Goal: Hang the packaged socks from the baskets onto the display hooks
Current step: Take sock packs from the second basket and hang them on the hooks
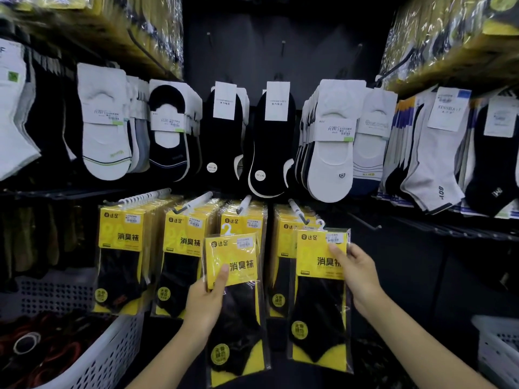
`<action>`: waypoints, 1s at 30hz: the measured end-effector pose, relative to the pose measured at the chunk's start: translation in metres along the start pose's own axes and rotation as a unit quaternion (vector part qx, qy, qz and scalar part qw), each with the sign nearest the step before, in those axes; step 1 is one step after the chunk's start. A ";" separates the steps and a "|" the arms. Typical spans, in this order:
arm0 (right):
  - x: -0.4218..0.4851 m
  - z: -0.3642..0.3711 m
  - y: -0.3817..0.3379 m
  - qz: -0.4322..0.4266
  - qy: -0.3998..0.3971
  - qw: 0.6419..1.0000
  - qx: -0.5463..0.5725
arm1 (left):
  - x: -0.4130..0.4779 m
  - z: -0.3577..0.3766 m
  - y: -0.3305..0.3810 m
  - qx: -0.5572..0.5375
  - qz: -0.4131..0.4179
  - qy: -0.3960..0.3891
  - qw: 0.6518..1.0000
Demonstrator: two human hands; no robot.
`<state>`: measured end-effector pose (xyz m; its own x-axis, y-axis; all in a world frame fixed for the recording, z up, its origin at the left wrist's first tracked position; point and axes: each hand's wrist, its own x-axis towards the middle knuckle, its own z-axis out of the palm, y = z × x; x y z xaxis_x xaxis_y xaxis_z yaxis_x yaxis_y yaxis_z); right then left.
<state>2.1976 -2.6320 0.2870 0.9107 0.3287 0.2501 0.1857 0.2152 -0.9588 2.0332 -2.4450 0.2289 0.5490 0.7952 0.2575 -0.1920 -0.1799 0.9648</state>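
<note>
Lead with your right hand (pixel 356 273). Tilt the right pack (pixel 320 293) so that the white hanger (pixel 320 224) at its top faces the tip of the display hook (pixel 299 213) just beside it. Thread the hanger over the tip, then slide the pack back against those already hanging. Hanging one pack at a time looks safer than trying both together.

Your right hand is clamped on that pack's right edge, with the thumb across the yellow card by the price label. Your left hand (pixel 207 299) grips the left pack (pixel 233 276) from its left side, thumb pressed on the card. Its hanger sits just below the next hook (pixel 243 204).

Further out, a white basket (pixel 112 346) stands low on the left and another basket (pixel 500 346) at the right edge.
</note>
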 end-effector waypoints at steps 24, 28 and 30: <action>-0.025 0.032 0.020 0.027 -0.129 0.991 0.005 | -0.005 0.064 0.005 0.012 0.016 -0.142 0.990; -0.026 0.018 0.020 0.045 -0.077 0.995 0.040 | -0.009 0.086 0.002 -0.013 0.024 -0.166 0.986; -0.020 0.010 0.021 0.041 -0.025 0.998 0.042 | -0.009 0.093 0.004 -0.020 0.019 -0.168 0.985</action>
<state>2.1796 -2.6246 0.2636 0.9014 0.3942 0.1789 0.0768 0.2611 -0.9623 2.1032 -2.5062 0.2351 0.7778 0.5500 0.3040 -0.2459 -0.1788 0.9527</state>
